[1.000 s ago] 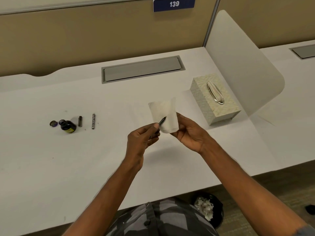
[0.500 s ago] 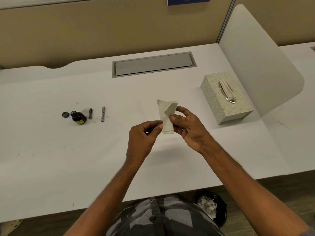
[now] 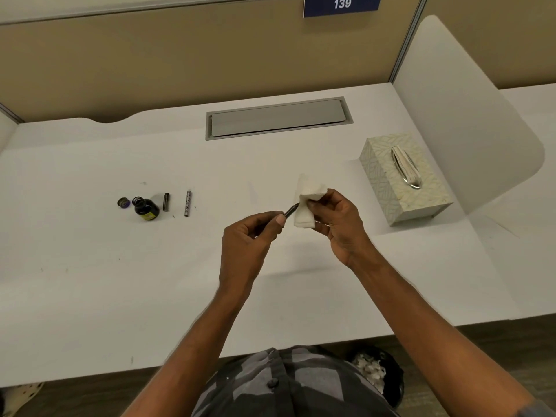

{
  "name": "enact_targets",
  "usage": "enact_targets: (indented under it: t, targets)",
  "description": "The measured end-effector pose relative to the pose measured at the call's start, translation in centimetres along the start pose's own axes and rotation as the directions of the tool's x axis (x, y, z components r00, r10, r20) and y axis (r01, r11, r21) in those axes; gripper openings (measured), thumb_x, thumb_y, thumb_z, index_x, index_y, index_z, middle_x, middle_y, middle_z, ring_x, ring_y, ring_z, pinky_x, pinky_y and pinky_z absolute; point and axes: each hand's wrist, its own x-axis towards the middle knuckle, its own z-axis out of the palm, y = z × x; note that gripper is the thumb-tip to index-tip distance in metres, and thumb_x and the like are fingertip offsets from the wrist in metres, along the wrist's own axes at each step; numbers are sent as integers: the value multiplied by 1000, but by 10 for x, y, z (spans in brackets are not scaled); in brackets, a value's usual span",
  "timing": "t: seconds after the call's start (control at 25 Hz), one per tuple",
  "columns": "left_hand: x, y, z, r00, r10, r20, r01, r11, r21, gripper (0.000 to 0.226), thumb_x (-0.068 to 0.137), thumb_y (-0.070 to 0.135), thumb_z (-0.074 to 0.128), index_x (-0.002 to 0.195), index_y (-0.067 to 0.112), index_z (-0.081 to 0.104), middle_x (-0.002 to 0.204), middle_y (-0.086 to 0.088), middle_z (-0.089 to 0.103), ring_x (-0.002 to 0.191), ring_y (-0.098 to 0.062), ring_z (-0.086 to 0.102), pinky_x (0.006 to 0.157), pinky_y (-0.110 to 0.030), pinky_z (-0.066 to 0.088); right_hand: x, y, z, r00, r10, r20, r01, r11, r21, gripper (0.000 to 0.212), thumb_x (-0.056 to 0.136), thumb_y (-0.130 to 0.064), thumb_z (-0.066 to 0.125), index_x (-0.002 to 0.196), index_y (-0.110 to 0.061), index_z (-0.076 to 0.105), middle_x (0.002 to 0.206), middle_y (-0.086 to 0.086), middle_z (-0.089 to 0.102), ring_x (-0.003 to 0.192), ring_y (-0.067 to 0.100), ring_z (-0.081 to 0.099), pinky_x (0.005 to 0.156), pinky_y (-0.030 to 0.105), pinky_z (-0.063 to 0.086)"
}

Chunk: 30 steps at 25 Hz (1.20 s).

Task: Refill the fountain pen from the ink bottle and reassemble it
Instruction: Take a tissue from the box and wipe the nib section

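Left hand (image 3: 249,236) pinches the nib section (image 3: 291,210) between thumb and fingertips, with the tip angled up-right. Right hand (image 3: 337,221) pinches a folded tissue (image 3: 307,203), which touches the nib tip. Both are held above the white desk (image 3: 90,296), near its middle. Well to the left on the desk: open ink bottle (image 3: 146,208), cap (image 3: 123,202) just beside it, short dark pen part (image 3: 166,201), patterned barrel (image 3: 188,203). Tissue box (image 3: 379,176) stands to the right.

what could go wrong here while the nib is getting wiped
The ink bottle stands uncapped, its cap beside it, close to the pen barrel; reaching for the barrel could tip it and spill ink on the desk. The left hand holds the nib section at the tissue in the right hand; ink may smear the fingers.
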Motion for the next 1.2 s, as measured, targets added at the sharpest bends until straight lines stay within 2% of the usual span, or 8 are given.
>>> enact_targets:
  t: [0.16,0.28,0.36,0.44,0.56,0.76,0.96,1.2]
  targets:
    - [2,-2,2,1000,-13,-17,14,999,35,17,87,31,78,101,22,81,87,6,80,86,-11,75,89,-38,61,-3,-8,6,990,27,137,-44,992,120,23,100,1,54,119,-5,66,109,10,76,101,28,75,84,37,62]
    - [6,-4,-1,999,-12,-34,14,998,53,17,87,33,78,100,23,81,86,6,80,85,-11,75,88,-40,61,-7,-13,5,965,107,239,-171,949,266,28,103,-19,55,124,-4,67,125,16,72,112,32,71,96,42,59]
    - [8,-4,0,1000,-14,-22,15,999,49,16,86,32,78,100,23,81,88,7,80,87,-11,75,88,-40,61,-8,-12,4,959,136,247,-194,954,230,29,99,-25,62,118,-4,69,121,15,74,108,30,72,92,35,60]
    - [9,-3,1,1000,-21,-8,21,999,27,16,85,30,79,100,23,80,91,6,80,90,-12,76,90,-40,60,-7,-7,4,969,107,222,-136,984,117,12,97,-11,66,108,-7,66,108,9,77,99,25,72,83,28,60]
    - [14,-3,1,997,-80,-4,80,995,-56,22,81,27,83,102,21,79,92,0,80,91,-17,76,89,-37,61,-7,-4,6,977,80,198,-104,988,112,25,91,1,69,109,-15,62,97,4,76,91,20,74,77,28,61]
    - [19,-6,4,953,-299,44,277,806,-522,37,82,16,81,116,7,71,108,-13,77,104,-26,74,87,-31,59,-8,3,19,987,-15,159,4,997,73,33,93,0,70,122,-14,65,101,5,75,95,21,74,80,33,60]
    - [19,-5,9,965,-259,37,237,807,-541,14,90,17,72,103,11,75,102,-4,79,99,-17,75,79,-24,58,-13,10,30,988,-100,122,96,995,37,31,93,0,71,120,-15,67,99,1,78,92,18,75,72,31,60]
    - [22,-3,12,926,-372,61,331,726,-603,23,88,30,74,97,9,76,97,-6,79,93,-18,76,79,-27,58,-13,10,33,963,-225,151,241,966,-98,32,90,-3,76,116,-20,69,108,-1,76,103,20,73,81,34,62]
